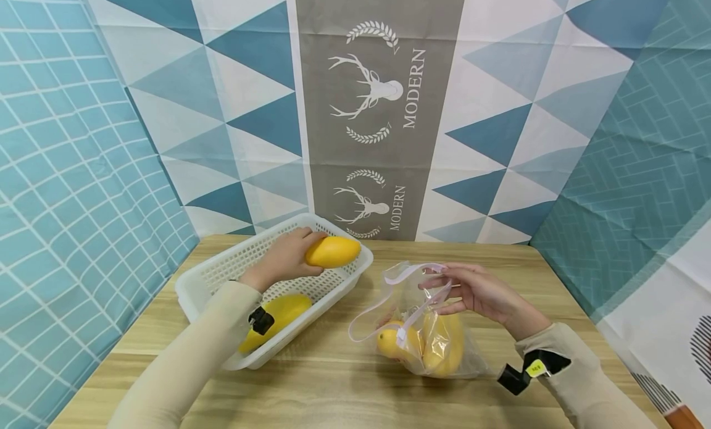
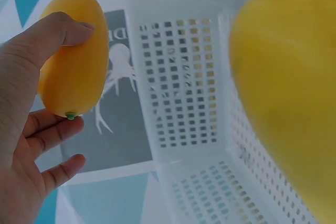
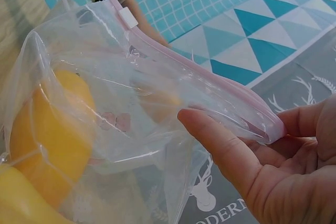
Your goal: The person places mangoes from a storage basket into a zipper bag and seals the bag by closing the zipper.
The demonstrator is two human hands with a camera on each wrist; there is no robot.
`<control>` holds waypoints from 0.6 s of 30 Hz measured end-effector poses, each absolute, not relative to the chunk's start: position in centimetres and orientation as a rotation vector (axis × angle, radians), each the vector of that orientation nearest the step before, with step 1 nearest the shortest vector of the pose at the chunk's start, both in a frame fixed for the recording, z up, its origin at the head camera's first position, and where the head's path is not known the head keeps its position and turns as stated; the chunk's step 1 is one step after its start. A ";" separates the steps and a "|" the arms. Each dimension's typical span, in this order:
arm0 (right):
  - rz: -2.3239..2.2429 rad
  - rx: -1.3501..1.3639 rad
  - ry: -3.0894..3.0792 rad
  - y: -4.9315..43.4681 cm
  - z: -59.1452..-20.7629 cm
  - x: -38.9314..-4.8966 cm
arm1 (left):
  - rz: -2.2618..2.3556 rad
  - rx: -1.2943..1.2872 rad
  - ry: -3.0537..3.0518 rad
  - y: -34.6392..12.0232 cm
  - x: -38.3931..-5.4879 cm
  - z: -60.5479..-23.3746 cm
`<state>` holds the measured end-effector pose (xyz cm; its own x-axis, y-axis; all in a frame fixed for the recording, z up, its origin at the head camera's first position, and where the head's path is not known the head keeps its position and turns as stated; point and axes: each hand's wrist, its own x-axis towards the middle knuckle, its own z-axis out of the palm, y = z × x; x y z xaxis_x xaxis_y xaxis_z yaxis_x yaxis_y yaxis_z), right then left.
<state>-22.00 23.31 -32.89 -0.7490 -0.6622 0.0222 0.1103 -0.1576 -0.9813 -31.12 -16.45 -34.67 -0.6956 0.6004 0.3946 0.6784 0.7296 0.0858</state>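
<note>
Noted mango gripped between thumb and fingers of left hand, raised at basket's right end, and zip edge of bag pinched by right hand, judged liable to snag if slack mouth, supported one side only, folds inward.

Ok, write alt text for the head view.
A person's left hand holds a yellow fruit near a white basket with yellow fruit inside, while the right hand holds the pink rim of a clear bag containing more yellow fruit, on a wooden table.
</note>
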 end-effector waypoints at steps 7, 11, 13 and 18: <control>-1.958 -0.657 1.577 23.4 -33.0 -22.1 | -0.355 -1.006 -2.534 -15.8 -30.0 -33.7; -1.962 -0.663 1.566 23.4 -32.9 -22.1 | -0.379 -1.023 -2.498 -15.5 -29.1 -33.2; -1.963 -0.664 1.565 23.4 -33.0 -22.1 | -0.380 -1.029 -2.489 -15.4 -28.7 -33.0; -1.962 -0.659 1.571 23.4 -33.0 -22.1 | -0.400 -1.038 -2.472 -15.1 -27.8 -32.8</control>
<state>-22.08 23.41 -32.95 -0.7366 -0.6750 0.0432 0.1057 -0.1779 -0.9784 -27.78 -15.10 -32.76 -0.6287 0.6048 0.4888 0.7280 0.6787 0.0967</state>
